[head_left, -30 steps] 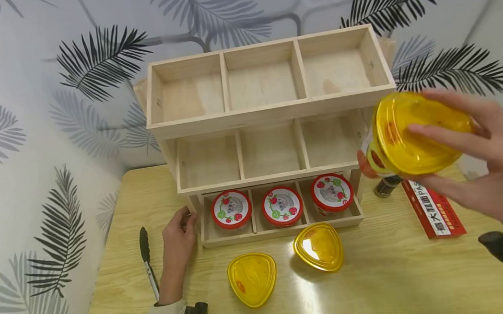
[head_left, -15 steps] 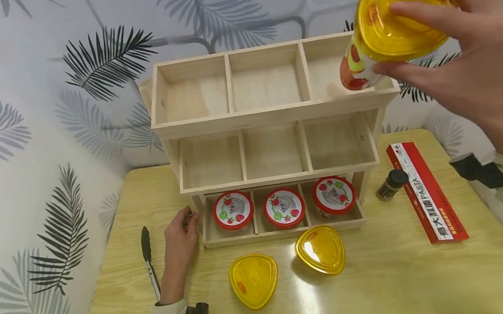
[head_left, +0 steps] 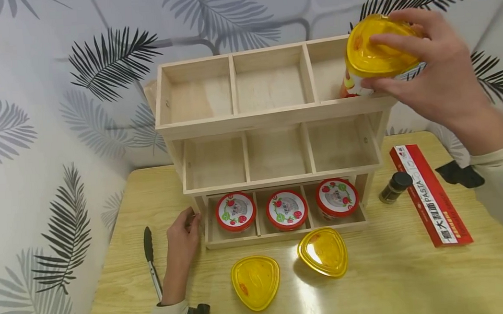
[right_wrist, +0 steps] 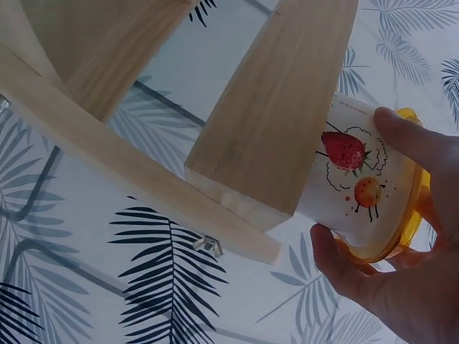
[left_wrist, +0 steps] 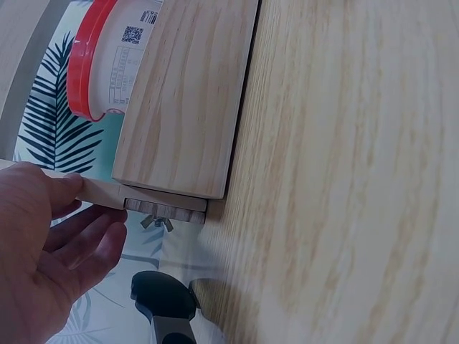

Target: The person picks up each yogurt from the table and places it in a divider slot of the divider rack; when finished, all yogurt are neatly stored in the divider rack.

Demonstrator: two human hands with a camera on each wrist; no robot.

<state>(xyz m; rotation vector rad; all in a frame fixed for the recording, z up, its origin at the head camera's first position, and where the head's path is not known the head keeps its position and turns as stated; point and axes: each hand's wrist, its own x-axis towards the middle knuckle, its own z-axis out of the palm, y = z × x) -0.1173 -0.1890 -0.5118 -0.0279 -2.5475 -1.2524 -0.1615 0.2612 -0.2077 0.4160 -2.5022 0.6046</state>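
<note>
My right hand [head_left: 449, 68] grips a fruit-printed tub with a yellow lid [head_left: 381, 48], thumb and fingers around its rim. The tub's lower part is at the right compartment of the top tier of a wooden shelf [head_left: 241, 122]; in the right wrist view its printed side [right_wrist: 358, 172] shows beyond the tier's end board. My left hand [head_left: 182, 238] is low at the shelf's left side. In the left wrist view its thumb and fingers pinch the shelf's wooden upright [left_wrist: 100, 192]. Three red-lidded tubs [head_left: 287, 209] occupy the bottom tier, one per compartment.
Two yellow-lidded tubs, one left [head_left: 256, 282] and one right [head_left: 323, 252], stand before the shelf. Right of it are a black-capped spice jar [head_left: 395, 187] and a red pasta box [head_left: 431, 196]. Black-tipped tongs [head_left: 151, 259] lie by my left forearm. A patterned wall stands behind.
My right hand has carried the yellow-lidded tub from the shelf's right side up, then down to the top tier's right compartment. The left hand stays at the upright.
</note>
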